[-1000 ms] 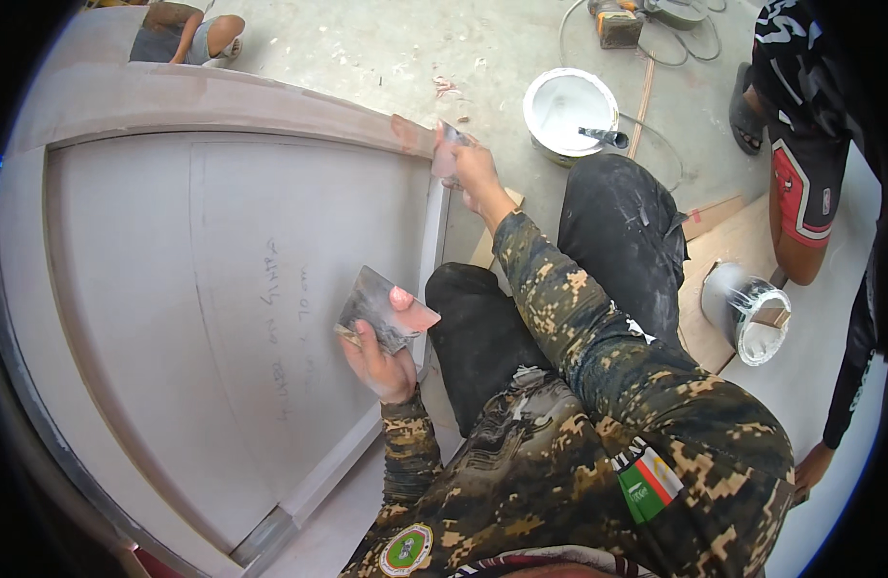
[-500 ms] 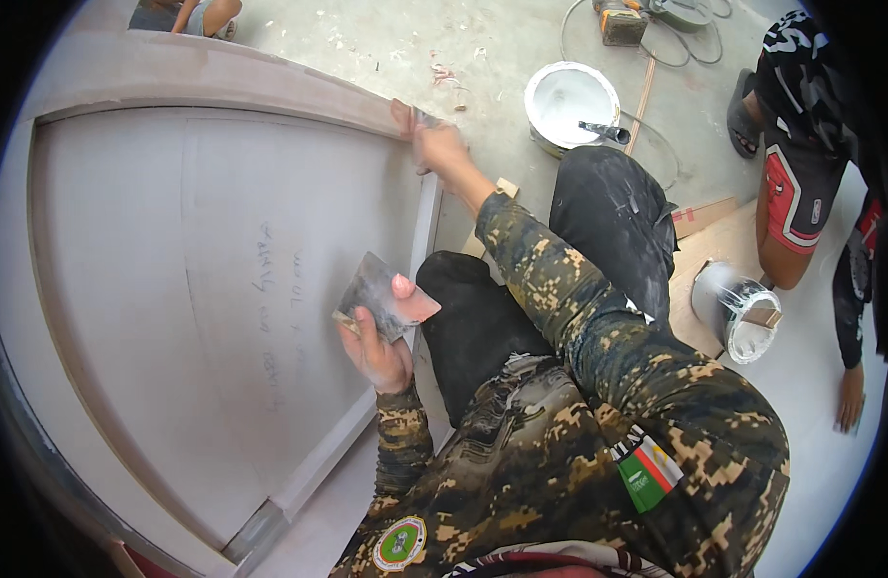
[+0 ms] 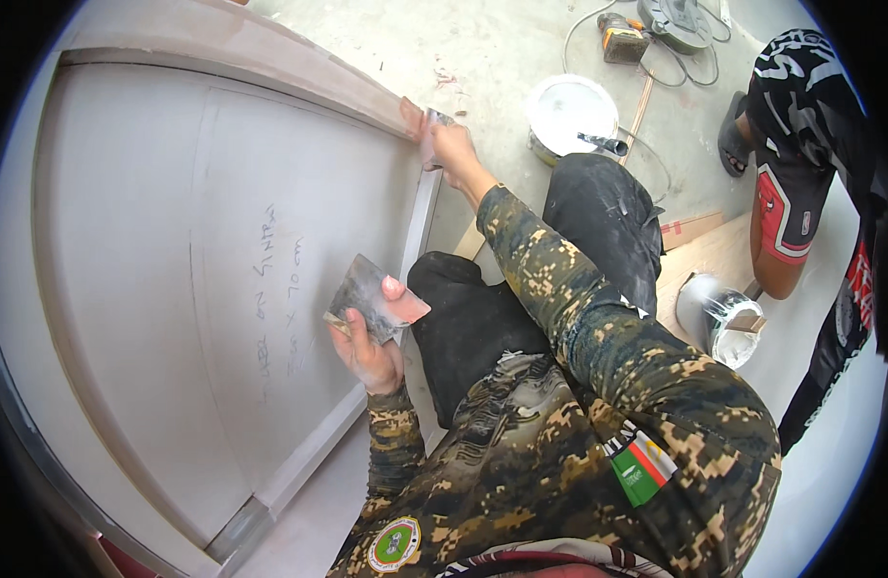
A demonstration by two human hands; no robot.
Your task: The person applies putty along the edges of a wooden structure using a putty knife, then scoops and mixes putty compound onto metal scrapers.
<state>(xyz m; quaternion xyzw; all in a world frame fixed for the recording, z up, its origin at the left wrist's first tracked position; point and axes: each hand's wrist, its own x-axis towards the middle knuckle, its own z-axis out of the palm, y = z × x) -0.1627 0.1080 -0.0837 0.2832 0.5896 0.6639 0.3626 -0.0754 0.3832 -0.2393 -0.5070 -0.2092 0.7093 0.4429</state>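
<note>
1. While the large pale door panel [image 3: 174, 241] lies flat on the floor, the right hand [image 3: 450, 149] presses a small putty knife [image 3: 430, 144] against the panel's upper right corner, its fingers closed around the tool; the blade seems laid flat so that filler spreads into the frame joint.
2. Lower along the same right edge of the panel, the left hand [image 3: 370, 342] holds a flat metal scraper plate [image 3: 365, 297] smeared with pinkish filler [image 3: 408, 308], thumb on top and fingers curled beneath, apparently keeping a supply within reach.
3. Faint handwriting marks the panel's middle, left of the left hand.
4. The person kneels just beside the panel's right edge, dark trousers [image 3: 559, 260] dusted with white, camouflage sleeves reaching over the frame.
5. Beyond the panel's upper right corner stands a white bucket [image 3: 571, 116] with a tool resting across it.
6. Farther from the panel, a power tool [image 3: 622, 37] and cables lie on the concrete floor [image 3: 482, 48].
7. Well apart to the panel's right, a second bucket [image 3: 718, 318] lies tilted near another person's leg [image 3: 776, 231].
</note>
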